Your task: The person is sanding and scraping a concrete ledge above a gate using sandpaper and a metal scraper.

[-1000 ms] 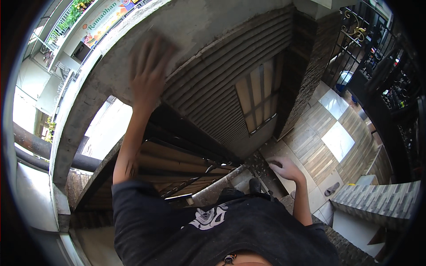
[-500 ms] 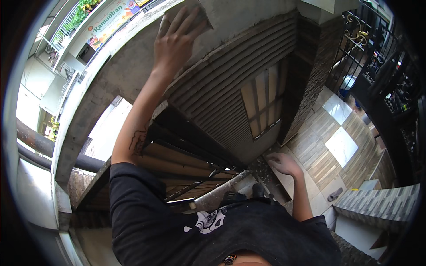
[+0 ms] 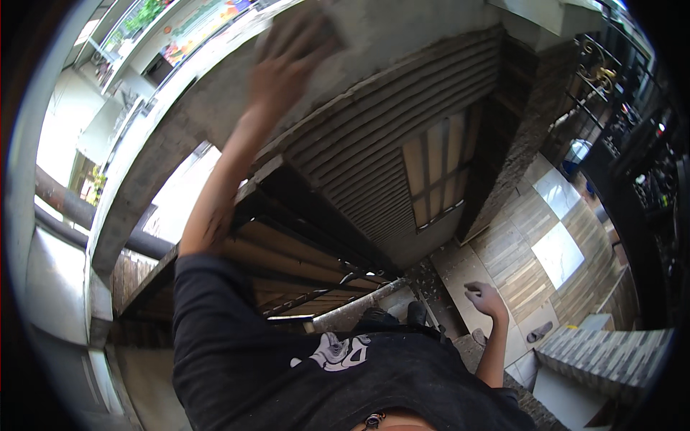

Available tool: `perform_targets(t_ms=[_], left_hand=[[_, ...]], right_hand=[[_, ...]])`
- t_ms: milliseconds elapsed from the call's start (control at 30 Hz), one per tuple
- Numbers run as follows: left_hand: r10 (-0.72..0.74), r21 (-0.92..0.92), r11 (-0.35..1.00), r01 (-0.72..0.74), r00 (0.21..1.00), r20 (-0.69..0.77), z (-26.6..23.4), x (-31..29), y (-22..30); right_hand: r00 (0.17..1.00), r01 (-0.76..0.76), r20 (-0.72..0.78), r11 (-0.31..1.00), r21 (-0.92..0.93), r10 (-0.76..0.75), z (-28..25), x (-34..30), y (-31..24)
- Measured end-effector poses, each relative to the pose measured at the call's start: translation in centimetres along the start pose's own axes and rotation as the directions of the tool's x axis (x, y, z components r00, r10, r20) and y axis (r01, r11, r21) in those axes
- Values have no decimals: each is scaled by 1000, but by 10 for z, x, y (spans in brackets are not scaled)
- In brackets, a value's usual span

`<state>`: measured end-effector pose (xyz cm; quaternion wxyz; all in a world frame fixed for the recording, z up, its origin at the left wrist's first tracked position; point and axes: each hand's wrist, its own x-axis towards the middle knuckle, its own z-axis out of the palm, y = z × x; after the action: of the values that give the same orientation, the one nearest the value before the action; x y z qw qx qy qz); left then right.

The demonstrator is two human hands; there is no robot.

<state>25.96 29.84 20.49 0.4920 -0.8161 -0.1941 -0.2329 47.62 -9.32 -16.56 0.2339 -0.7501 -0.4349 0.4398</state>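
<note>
High on the grey concrete beam point(image 3: 392, 36), my left hand point(image 3: 284, 75) presses a flat, dark grey-brown square sheet point(image 3: 327, 36) that looks like sandpaper. Motion blurs the fingers, which lie over the sheet. The arm stretches far up and forward. Below the beam runs a ribbed grey wall face point(image 3: 359, 154) with a barred window opening point(image 3: 438, 161) in it. My right hand point(image 3: 489, 298) hangs low on the right, away from the wall. Its fingers are loosely bent and a little apart, with nothing visible in them.
Under my left arm slopes a dark-framed panel point(image 3: 287, 251). Wood-look and white floor tiles point(image 3: 560, 255) lie far below on the right, with a grey slipper point(image 3: 539, 331) on them. A black metal gate point(image 3: 589, 108) stands beyond. Dark pipes point(image 3: 65, 197) pass at the left.
My left hand stays on the beam with the sheet and is now blurred by motion. The right hand has moved lower and slightly right, its fingers more bent. The view has shifted slightly.
</note>
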Motion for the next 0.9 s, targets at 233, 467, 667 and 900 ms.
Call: perform_targets(t_ms=[233, 467, 667, 900], left_hand=[[-20, -20, 1000, 20, 1000, -12, -25, -50, -5], [-259, -1, 966, 260, 961, 100, -56, -127, -34], [-158, -82, 984, 156, 987, -24, -32, -47, -10], [-249, 81, 967, 240, 960, 125, -60, -170, -38]], right_hand=[[988, 151, 1, 974, 170, -153, -2, 2, -16], [998, -8, 65, 996, 84, 3, 4, -9, 34], [996, 90, -6, 995, 38, -90, -25, 18, -40], [988, 68, 131, 991, 114, -83, -9, 0, 0]])
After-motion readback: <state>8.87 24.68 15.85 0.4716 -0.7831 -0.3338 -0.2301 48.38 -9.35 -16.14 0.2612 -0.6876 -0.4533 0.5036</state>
